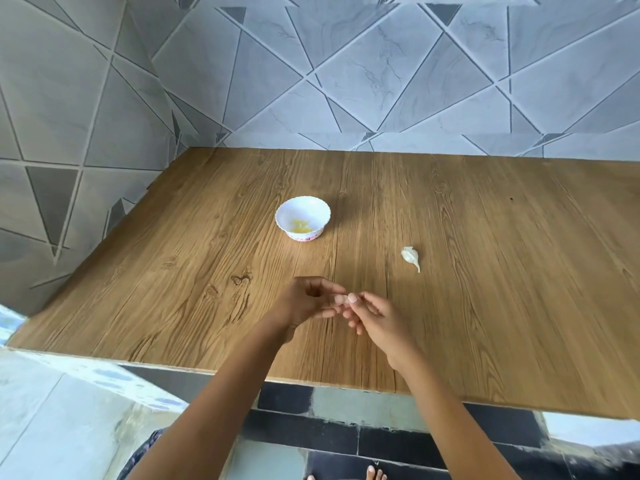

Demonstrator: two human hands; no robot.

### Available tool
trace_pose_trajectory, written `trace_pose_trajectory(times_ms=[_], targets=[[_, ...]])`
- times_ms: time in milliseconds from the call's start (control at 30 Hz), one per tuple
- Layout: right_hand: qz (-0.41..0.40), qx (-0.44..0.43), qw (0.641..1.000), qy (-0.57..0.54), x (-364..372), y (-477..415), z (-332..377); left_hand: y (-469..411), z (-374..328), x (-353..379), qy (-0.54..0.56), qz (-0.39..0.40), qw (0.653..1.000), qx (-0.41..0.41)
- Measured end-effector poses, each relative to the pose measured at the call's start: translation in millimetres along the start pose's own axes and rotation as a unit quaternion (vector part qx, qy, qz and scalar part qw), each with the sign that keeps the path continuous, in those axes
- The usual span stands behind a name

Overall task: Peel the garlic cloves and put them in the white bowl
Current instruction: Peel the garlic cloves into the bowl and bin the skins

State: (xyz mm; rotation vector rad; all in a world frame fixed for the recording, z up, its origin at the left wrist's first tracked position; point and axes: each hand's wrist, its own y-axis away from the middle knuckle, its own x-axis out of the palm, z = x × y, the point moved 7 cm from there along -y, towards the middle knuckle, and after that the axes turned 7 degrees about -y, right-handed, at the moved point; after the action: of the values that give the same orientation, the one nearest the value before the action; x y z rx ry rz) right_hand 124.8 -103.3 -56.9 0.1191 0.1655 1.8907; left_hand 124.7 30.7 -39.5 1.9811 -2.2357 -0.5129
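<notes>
A small white bowl (302, 216) with a pink-patterned base stands on the wooden table, with pale yellow peeled garlic cloves (302, 226) at its bottom. An unpeeled piece of garlic (411, 257) lies on the table to the right of the bowl. Near the table's front, my left hand (306, 303) and my right hand (375, 320) meet fingertip to fingertip, pinching a small pale garlic clove (343, 299) between them. The fingers hide most of that clove.
The wooden table (485, 271) fills the middle of the view and meets a grey tiled wall (381, 81) at the back and left. Its front edge (311, 379) runs just below my forearms. Tiled floor and bare toes (375, 474) show underneath.
</notes>
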Motion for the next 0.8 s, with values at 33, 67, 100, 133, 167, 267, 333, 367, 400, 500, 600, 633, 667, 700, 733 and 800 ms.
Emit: trace_pose_trajectory(times_ms=[33,67,100,133,167,267,333,367,400,500,600,633,667,700,733,800], targets=[[0.012,0.007,1.000,-0.003,1.8,-1.2,-0.9,-0.1,1.6,-1.2,-0.004,-0.004,1.000,-0.004],[0.020,0.011,1.000,-0.002,3.6,-2.2,-1.3,0.1,3.2,-1.4,-0.012,-0.004,1.000,-0.005],[0.024,0.014,1.000,0.000,4.8,-3.5,-1.4,0.1,4.3,0.0,-0.017,0.001,1.000,-0.004],[0.025,0.015,1.000,0.005,5.8,-4.7,-1.1,0.3,5.2,2.2,-0.017,0.012,1.000,-0.003],[0.024,0.014,1.000,0.012,6.7,-6.0,-1.1,0.1,6.3,4.3,-0.013,0.024,1.000,-0.004],[0.025,0.002,0.999,0.032,9.1,-6.3,2.7,-0.7,9.3,9.0,0.038,0.053,0.997,-0.029],[0.023,0.008,0.999,0.038,8.3,-6.9,3.0,-0.9,9.1,10.2,0.055,0.049,0.997,-0.037],[0.022,0.019,0.999,0.029,8.2,-6.9,1.7,-1.6,7.2,8.8,0.029,0.035,0.999,-0.023],[0.021,0.033,0.999,0.004,8.7,-6.7,-0.5,-2.7,3.7,6.6,-0.018,0.017,1.000,0.003],[0.019,0.094,0.987,-0.130,11.8,-7.7,-8.9,-6.4,-9.8,0.7,-0.206,-0.050,0.971,0.107],[0.026,0.128,0.976,-0.173,13.9,-12.6,-10.8,-7.7,-20.6,-0.2,-0.326,-0.098,0.914,0.218],[0.028,0.133,0.976,-0.173,13.8,-14.4,-11.2,-7.7,-22.6,0.0,-0.349,-0.108,0.898,0.246],[0.029,0.137,0.975,-0.171,13.3,-16.0,-11.5,-8.1,-23.3,-0.3,-0.367,-0.113,0.884,0.266],[0.029,0.140,0.976,-0.165,12.5,-17.6,-11.8,-8.4,-23.9,-1.0,-0.378,-0.116,0.876,0.278],[0.030,0.142,0.977,-0.154,11.4,-18.9,-11.9,-8.6,-24.9,-2.6,-0.381,-0.118,0.871,0.285],[0.038,0.148,0.980,-0.126,10.1,-20.8,-13.2,-8.8,-25.9,-6.1,-0.374,-0.120,0.873,0.290]])
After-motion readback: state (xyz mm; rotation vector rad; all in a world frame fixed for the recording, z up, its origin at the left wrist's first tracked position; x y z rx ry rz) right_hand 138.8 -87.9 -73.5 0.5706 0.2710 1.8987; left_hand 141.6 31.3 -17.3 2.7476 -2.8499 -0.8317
